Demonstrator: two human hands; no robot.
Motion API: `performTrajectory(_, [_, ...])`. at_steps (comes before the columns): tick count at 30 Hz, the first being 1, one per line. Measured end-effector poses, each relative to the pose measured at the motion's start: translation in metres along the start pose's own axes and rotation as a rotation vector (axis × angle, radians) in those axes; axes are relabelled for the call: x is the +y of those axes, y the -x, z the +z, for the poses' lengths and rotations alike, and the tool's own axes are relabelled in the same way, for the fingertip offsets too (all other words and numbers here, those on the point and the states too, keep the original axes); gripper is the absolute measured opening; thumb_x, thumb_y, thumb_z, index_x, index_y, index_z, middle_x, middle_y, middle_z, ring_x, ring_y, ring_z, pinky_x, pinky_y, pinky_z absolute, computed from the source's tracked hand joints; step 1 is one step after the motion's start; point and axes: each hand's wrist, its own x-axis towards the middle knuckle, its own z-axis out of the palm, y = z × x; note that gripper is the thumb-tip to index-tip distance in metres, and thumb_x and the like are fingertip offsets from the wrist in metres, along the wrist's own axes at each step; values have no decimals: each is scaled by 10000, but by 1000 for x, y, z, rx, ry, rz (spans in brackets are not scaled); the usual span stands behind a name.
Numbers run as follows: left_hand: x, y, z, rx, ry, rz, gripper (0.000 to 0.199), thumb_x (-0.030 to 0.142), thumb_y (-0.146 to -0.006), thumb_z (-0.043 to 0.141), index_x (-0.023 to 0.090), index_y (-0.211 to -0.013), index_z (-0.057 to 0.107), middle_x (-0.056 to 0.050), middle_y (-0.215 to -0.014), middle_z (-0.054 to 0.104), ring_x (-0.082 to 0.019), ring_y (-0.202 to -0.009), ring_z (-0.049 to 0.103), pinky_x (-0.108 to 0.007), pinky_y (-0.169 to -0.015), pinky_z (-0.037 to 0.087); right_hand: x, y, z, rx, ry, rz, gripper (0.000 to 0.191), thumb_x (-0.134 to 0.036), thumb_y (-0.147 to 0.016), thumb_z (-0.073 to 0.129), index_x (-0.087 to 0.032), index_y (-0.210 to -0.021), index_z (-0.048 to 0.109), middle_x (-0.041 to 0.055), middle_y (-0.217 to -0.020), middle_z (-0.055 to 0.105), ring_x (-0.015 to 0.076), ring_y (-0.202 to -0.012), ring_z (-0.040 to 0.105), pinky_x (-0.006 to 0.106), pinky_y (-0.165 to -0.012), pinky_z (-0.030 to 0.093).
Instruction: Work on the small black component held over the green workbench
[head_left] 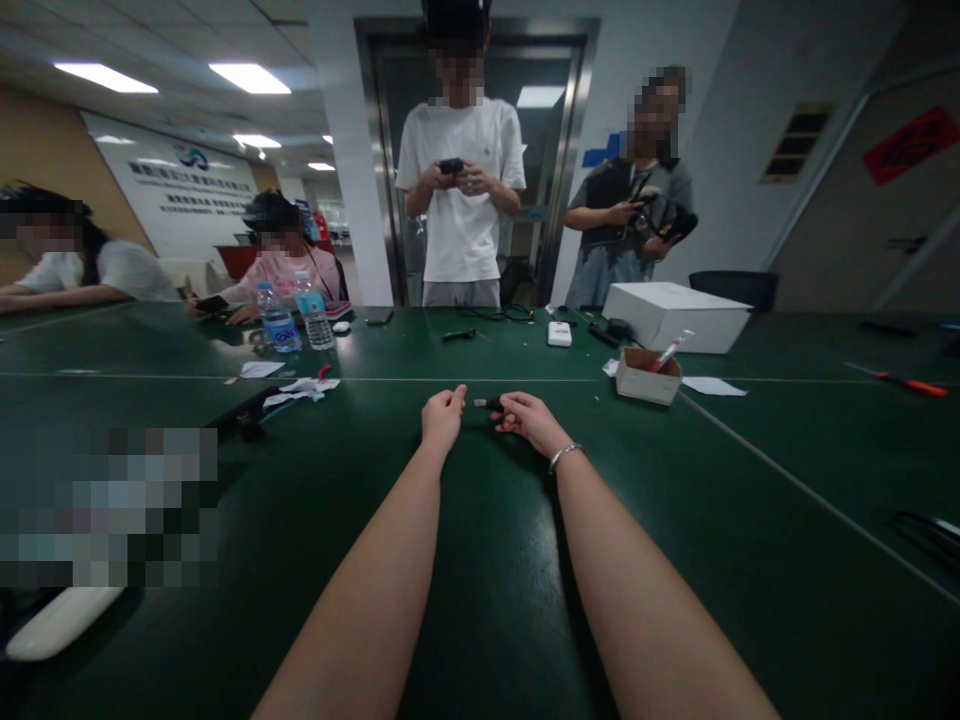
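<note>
My right hand (531, 424) pinches a small black USB stick (491, 404) over the green table. Its silver metal plug points left, toward my other hand. A short gap to the left is my left hand (444, 418), closed with the fingers curled and the thumb on top. Whatever it may hold is hidden by the fingers. The metal plug and my left hand do not touch.
Ahead on the green table (480, 560) lie a white power adapter-like block (559, 334) and dark cables (510, 313). An open small box (649, 380) and a larger white box (675, 315) stand right. Water bottles (313, 315) stand left. Several people are across the table.
</note>
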Motion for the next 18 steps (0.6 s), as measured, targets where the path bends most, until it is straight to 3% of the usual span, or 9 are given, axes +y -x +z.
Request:
performTrajectory(3, [4,1,-2,27,-82,-9,479,530,-858,388,184,-542,488,12,-508,473,-132,-511,431,-261,-539,283,-1,1,1,4,-3,7,86,-184,-862,607,-126,-911,568,36,-633,678,52,-420,540,241,-586,582])
performTrajectory(11, [3,1,0,50,-97,-20,371,414,-823,464,190,-526,458,35,-507,404,-122,-515,390,-257,-539,265,-2,1,1,-4,3,2,64,-173,-868,592,-124,-907,577,45,-638,679,55,-425,542,240,-591,582])
performTrajectory(18, [4,3,-1,111,13,0,133,292,-719,649,178,-727,580,-9,-710,607,-134,-653,534,-250,-628,392,0,-1,0,-4,-1,-6,61,-167,-869,588,-121,-907,577,47,-631,680,61,-421,552,248,-584,584])
